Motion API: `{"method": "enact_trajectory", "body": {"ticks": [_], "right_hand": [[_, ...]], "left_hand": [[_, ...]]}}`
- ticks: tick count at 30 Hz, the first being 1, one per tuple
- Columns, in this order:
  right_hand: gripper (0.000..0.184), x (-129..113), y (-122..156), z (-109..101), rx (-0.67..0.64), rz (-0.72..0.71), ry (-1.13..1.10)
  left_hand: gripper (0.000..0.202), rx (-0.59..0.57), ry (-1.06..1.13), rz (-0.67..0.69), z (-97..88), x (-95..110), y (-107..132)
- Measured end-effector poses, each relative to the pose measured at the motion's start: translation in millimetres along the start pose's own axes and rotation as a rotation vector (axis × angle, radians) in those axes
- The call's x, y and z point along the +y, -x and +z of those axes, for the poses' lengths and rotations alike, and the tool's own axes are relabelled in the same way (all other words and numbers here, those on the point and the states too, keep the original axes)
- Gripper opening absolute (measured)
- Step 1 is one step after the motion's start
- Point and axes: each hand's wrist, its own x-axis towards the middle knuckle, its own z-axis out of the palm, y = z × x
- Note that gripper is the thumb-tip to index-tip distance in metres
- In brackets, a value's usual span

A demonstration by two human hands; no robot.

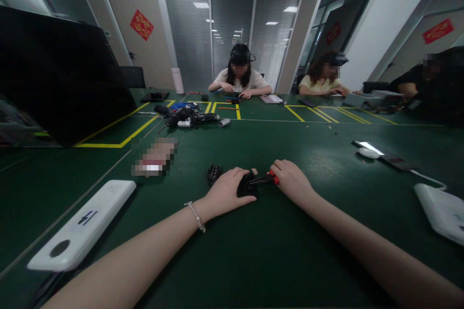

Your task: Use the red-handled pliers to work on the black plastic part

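My left hand (227,189) is closed around a small black part (247,186) on the green table, its thumb along the near side. My right hand (292,178) grips pliers with red handles (274,177). The dark jaws of the pliers point left and reach the black part; whether they bite on it I cannot tell. Just left of my left hand lies another black piece (213,173) with a ridged look. A small tan scrap (254,171) lies beyond the black part.
A white power bank (87,222) lies at the left, another white device (444,210) at the right. Phones (377,152) lie nearby. Dark tools and cables (184,117) are heaped farther back. A large black screen (61,77) stands left. People (241,75) sit across the table.
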Motion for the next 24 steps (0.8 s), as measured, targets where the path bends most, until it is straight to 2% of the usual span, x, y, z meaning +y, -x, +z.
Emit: {"method": "enact_trajectory", "body": {"ticks": [24], "right_hand": [[0.017,-0.5,2.7,-3.9,-0.022,0.012,0.025]], "left_hand": [[0.056,-0.005,0.004,-0.003,-0.8,-0.6,1.0]]}}
